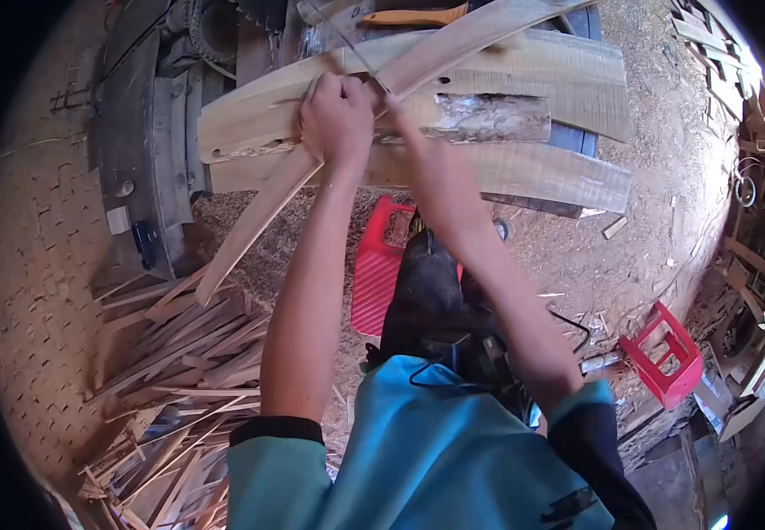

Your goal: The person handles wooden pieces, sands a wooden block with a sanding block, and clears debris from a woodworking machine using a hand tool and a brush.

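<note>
A long curved wooden strip (259, 219) lies slantwise across several broad boards (568, 75). My left hand (338, 119) is closed on the strip near its middle. Just to the right, my right hand (422, 146) is blurred; its fingers are closed near the lower end of a thin metal blade or rod (347, 42) that crosses the strip. What exactly the right fingers grip is hard to make out. A short board with rough bark (493, 117) rests on the boards beside my right hand.
An orange-handled tool (416, 16) lies beyond the boards. Dark machinery (139, 132) stands at the left. Wood offcuts (188, 353) are piled at lower left. A red plastic stool (373, 287) is below me, another red stool (672, 375) at right.
</note>
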`<state>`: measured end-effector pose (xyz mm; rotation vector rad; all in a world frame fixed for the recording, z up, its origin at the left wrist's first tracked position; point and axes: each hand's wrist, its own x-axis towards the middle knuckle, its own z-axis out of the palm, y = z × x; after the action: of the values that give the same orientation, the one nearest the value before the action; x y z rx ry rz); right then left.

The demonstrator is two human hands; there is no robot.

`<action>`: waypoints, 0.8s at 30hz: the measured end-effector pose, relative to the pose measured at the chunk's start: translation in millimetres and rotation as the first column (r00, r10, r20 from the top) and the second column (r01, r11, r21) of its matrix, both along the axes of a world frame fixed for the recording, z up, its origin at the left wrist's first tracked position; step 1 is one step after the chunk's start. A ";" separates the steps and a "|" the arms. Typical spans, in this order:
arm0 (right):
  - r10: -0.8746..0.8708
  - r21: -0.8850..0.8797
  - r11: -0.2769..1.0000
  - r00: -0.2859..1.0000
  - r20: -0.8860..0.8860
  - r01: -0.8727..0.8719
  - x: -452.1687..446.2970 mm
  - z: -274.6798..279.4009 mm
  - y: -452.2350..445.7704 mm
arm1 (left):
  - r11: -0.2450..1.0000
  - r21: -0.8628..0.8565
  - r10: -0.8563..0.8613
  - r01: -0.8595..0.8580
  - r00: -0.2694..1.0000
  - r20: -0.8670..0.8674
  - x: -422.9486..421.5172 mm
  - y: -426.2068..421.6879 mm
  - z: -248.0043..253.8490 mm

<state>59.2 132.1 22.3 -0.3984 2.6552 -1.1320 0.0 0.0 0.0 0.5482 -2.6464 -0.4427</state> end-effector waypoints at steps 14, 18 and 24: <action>0.026 0.310 0.944 0.961 0.277 -0.115 108.7 38.1 80.8 | 0.999 0.042 0.013 -0.015 0.999 0.050 8.0 -1.6 -8.4; 0.006 0.174 0.985 0.996 0.092 -0.022 95.2 81.2 92.6 | 0.991 0.077 0.114 -0.113 0.994 -0.001 -3.0 -0.7 -9.8; -0.335 -0.031 0.942 0.939 -0.078 0.333 89.2 76.4 127.8 | 0.979 0.113 0.176 -0.167 0.981 -0.077 -2.9 4.8 -6.6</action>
<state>148.5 259.9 98.8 0.0092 2.8625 -1.2551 -2.9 4.8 -6.6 0.7660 -2.4777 -0.5434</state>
